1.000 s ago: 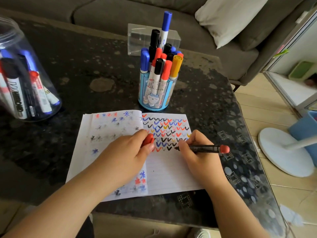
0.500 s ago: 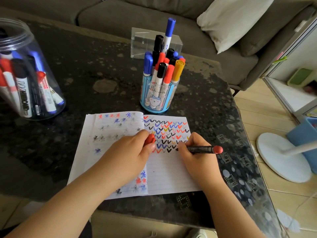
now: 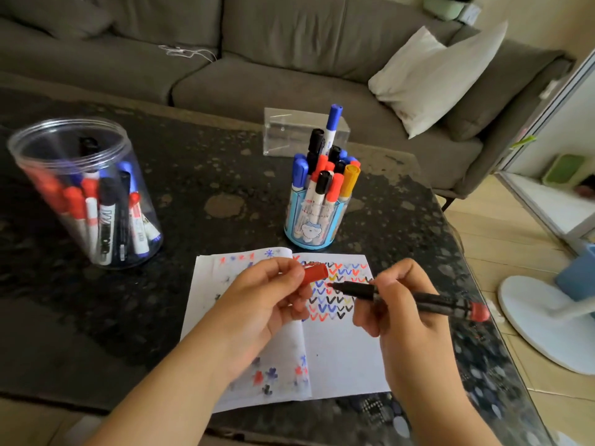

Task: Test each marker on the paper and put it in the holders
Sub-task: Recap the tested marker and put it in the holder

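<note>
An open notebook [image 3: 341,355] lies on the dark table, its right page covered with rows of coloured V marks. My right hand [image 3: 405,317] grips a black-bodied red marker [image 3: 428,300], uncapped, tip pointing left above the page. My left hand [image 3: 260,297] pinches the marker's red cap [image 3: 314,273], its open end close to the tip. A blue cartoon holder [image 3: 314,223] behind the notebook is packed with several markers. A clear round jar [image 3: 87,191] at the left holds several more.
A clear acrylic box [image 3: 289,130] stands behind the blue holder. A grey sofa with a white cushion [image 3: 441,75] runs along the table's far side. Off the table's right edge stand a white fan base [image 3: 541,323] and a blue bin [image 3: 576,275].
Both hands have lifted off the page. The marker's tip left the paper, and the red cap came up out of my left palm toward the tip. The camera tilted up.
</note>
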The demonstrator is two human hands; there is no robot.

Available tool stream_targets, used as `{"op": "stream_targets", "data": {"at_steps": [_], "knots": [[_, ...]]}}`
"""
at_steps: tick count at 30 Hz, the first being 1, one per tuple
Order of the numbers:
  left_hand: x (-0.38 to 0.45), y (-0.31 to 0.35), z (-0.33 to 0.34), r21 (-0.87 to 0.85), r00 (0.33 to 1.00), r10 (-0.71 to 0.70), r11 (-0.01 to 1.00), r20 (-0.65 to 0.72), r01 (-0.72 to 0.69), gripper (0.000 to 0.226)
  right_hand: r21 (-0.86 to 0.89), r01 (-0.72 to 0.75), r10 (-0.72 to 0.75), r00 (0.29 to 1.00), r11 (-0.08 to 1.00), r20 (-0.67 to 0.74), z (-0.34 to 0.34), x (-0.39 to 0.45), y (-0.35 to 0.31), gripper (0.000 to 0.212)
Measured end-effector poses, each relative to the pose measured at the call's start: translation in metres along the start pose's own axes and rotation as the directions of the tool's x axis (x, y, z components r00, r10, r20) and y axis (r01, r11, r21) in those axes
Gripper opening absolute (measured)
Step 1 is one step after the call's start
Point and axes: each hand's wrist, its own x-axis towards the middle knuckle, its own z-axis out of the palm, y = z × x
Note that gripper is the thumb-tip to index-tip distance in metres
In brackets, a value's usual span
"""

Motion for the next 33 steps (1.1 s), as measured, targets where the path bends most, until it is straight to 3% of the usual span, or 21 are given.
{"op": "stream_targets", "data": {"at_steps": [7,13,16,19,25,27,29,31,33], "knots": [[-0.008,0.004,-0.008,0.043,0.996,0.013,0.999,0.091,-0.017,0.033,-0.019,0.06,-0.061,0.997,0.998,-0.055,0.01,0.005,-0.01,0.027],[-0.013,0.006,-0.006,0.173,0.984,0.044,0.982,0.171,-0.074,0.011,-0.088,0.026,-0.031,0.998,0.996,-0.059,0.012,0.007,-0.008,0.027],[-0.014,0.004,-0.005,0.253,0.977,0.065,0.961,0.204,-0.116,0.012,-0.132,-0.002,-0.006,0.998,0.991,-0.055,0.01,0.008,-0.006,0.029],[-0.014,0.003,-0.007,0.294,0.968,0.051,0.948,0.248,-0.125,0.012,-0.111,-0.047,0.045,0.999,0.993,-0.017,0.007,0.009,-0.004,0.038],[-0.015,0.002,-0.003,0.331,0.956,0.032,0.935,0.29,-0.131,0.014,-0.146,-0.028,0.039,0.996,0.989,0.076,0.013,0.006,0.001,0.027],[-0.015,0.003,-0.002,0.319,0.958,0.04,0.938,0.284,-0.134,0.015,-0.095,-0.036,0.038,0.999,0.995,0.022,0.01,0.006,-0.003,0.015],[-0.015,0.003,-0.003,0.309,0.961,0.048,0.942,0.273,-0.135,0.015,0.013,-0.04,0.041,0.994,0.999,-0.098,0.003,0.008,-0.007,0.015],[-0.015,0.003,-0.002,0.31,0.965,0.05,0.942,0.259,-0.132,0.015,0.072,-0.019,0.033,0.98,0.997,-0.194,-0.006,0.011,-0.011,0.028],[-0.016,0.002,0.002,0.304,0.972,0.04,0.946,0.231,-0.112,0.018,-0.023,0.009,-0.014,0.972,1.0,-0.234,-0.009,0.012,-0.013,0.036]]}}
